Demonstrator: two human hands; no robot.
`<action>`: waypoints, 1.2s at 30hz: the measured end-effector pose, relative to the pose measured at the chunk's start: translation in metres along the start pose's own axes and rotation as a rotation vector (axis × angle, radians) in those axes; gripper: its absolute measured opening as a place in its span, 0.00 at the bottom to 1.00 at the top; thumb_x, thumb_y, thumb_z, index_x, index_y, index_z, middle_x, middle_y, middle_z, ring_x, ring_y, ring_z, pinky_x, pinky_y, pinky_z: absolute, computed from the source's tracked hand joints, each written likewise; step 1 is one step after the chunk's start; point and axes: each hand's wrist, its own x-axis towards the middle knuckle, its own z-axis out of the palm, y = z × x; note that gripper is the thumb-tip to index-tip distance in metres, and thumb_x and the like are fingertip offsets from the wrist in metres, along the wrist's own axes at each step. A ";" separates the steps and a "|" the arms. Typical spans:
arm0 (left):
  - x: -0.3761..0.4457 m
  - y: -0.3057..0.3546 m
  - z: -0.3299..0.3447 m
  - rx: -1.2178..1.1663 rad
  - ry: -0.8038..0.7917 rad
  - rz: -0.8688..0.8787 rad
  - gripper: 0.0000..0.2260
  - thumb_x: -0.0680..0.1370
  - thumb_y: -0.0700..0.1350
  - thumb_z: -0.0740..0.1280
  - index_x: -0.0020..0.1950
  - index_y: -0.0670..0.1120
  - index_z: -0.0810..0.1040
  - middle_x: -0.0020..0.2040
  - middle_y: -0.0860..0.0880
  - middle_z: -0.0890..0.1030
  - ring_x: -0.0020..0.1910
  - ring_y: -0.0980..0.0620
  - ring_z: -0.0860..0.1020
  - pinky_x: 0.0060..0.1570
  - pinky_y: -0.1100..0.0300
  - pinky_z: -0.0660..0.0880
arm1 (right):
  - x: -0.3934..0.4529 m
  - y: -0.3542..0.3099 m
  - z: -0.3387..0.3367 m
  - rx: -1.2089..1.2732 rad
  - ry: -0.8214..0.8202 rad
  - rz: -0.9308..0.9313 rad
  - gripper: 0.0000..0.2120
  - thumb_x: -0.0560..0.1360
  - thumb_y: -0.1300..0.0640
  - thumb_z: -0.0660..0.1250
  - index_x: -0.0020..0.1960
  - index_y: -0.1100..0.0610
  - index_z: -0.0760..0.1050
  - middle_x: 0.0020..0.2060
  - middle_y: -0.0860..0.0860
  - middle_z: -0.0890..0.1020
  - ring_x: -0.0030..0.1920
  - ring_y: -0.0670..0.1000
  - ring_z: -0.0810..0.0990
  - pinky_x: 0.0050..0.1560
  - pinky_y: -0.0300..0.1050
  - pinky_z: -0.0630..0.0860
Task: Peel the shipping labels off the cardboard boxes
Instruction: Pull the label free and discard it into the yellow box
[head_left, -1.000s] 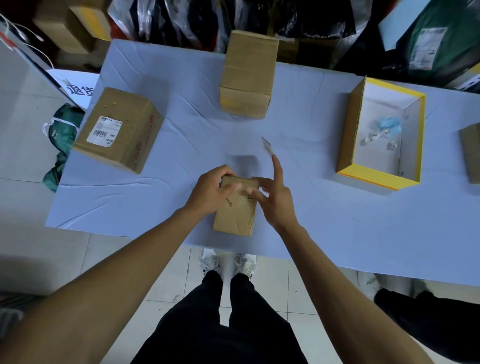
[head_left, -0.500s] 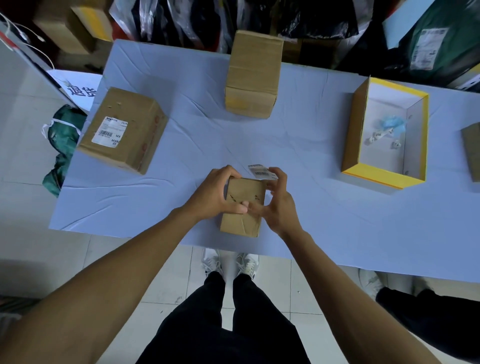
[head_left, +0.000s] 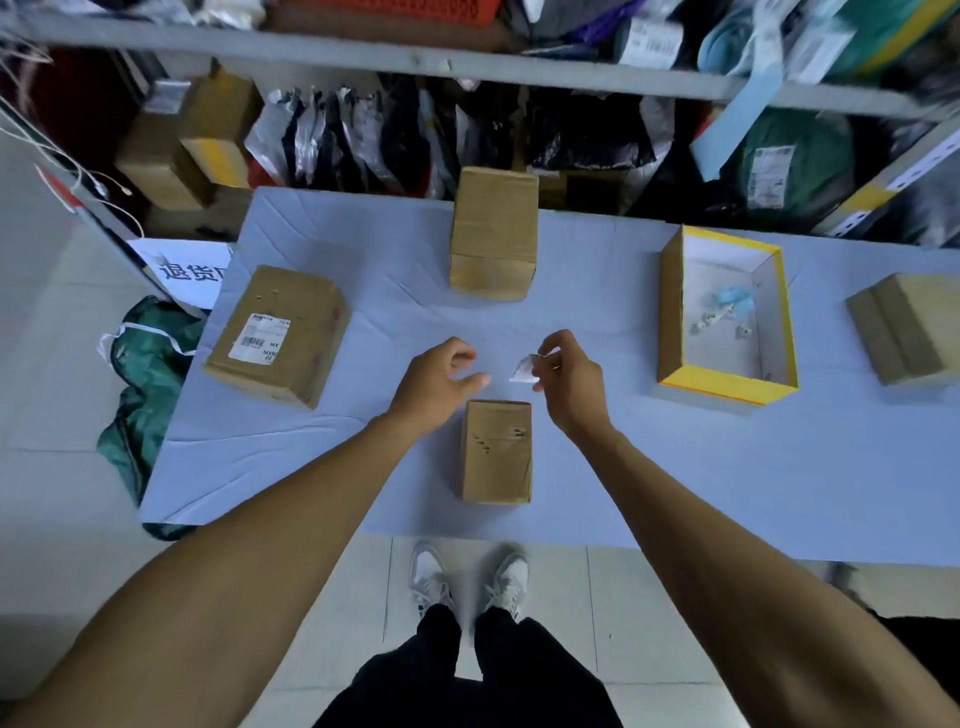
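Note:
A small cardboard box (head_left: 497, 451) lies near the table's front edge, its top bare except for tape marks. My right hand (head_left: 569, 379) hovers above and right of it, pinching a crumpled white peeled label (head_left: 523, 370). My left hand (head_left: 435, 382) hangs just above the box's far left corner, fingers loosely apart, holding nothing. A bigger box (head_left: 280, 332) at the left carries a white barcode label (head_left: 260, 338) on its top. A tall box (head_left: 493, 241) stands at the far middle with no label showing.
A yellow-rimmed open tray (head_left: 670, 312) at the right holds crumpled label scraps. Another cardboard box (head_left: 909, 327) sits at the right edge. The table (head_left: 675, 467) has a pale blue cloth. Shelves with parcels and bags stand behind it. A green bag lies on the floor at left.
Both hands have let go of the small box and lifted away from it. The label has come off the box and is now in my right hand. The view has tilted up.

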 end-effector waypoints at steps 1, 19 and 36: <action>0.001 0.011 -0.007 0.046 -0.010 0.035 0.16 0.72 0.48 0.75 0.57 0.45 0.77 0.56 0.49 0.80 0.56 0.51 0.78 0.56 0.57 0.75 | 0.001 -0.009 -0.005 0.041 -0.031 0.031 0.04 0.79 0.58 0.63 0.52 0.58 0.72 0.41 0.55 0.82 0.35 0.51 0.82 0.35 0.46 0.76; -0.098 0.135 -0.034 0.085 0.120 0.153 0.05 0.73 0.38 0.72 0.46 0.46 0.83 0.37 0.51 0.80 0.36 0.56 0.76 0.35 0.65 0.70 | -0.068 -0.098 -0.092 0.143 -0.249 -0.086 0.01 0.73 0.64 0.69 0.44 0.61 0.80 0.33 0.54 0.81 0.32 0.51 0.79 0.36 0.42 0.80; -0.165 0.124 -0.063 -0.153 0.193 0.217 0.09 0.70 0.36 0.76 0.48 0.43 0.85 0.42 0.50 0.83 0.43 0.53 0.81 0.49 0.56 0.78 | -0.143 -0.121 -0.077 0.287 -0.296 -0.133 0.05 0.73 0.70 0.67 0.47 0.63 0.77 0.40 0.58 0.81 0.40 0.52 0.80 0.47 0.45 0.81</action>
